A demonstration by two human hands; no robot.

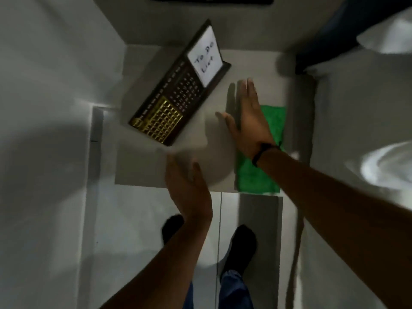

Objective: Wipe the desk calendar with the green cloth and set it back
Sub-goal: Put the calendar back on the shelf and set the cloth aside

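Here, the dark desk calendar (178,92) with a white "To Do List" card stands on the small white counter (142,166), toward its far left. The green cloth (258,172) lies flat at the counter's right edge. The right hand (247,121) hovers over it, grip spread and empty. The left hand (189,192) is spread too, holding nothing.
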